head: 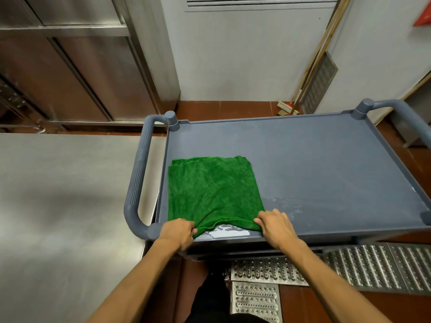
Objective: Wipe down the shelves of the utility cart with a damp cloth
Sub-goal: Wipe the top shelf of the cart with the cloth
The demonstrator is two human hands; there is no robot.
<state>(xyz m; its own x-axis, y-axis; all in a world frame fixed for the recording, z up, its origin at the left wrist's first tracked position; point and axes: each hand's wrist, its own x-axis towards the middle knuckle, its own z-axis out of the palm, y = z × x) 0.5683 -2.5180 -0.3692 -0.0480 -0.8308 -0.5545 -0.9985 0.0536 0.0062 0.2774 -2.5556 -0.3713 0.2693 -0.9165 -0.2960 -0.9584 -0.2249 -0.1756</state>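
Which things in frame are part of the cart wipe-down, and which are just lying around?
In the job:
- green cloth, spread flat on the cart top shelf
- left hand and right hand, each gripping the cloth's near edge
- water patch at the shelf's near edge

Just around:
- steel counter
- broom
- vent panel
- floor grates

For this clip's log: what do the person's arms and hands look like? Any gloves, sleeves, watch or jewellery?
The left hand and right hand wear no gloves, and no watch, ring or wristband shows. Past the wrists both arms are uncovered as far as the frame edge, with no sleeve in view. Dark clothing shows low between them.
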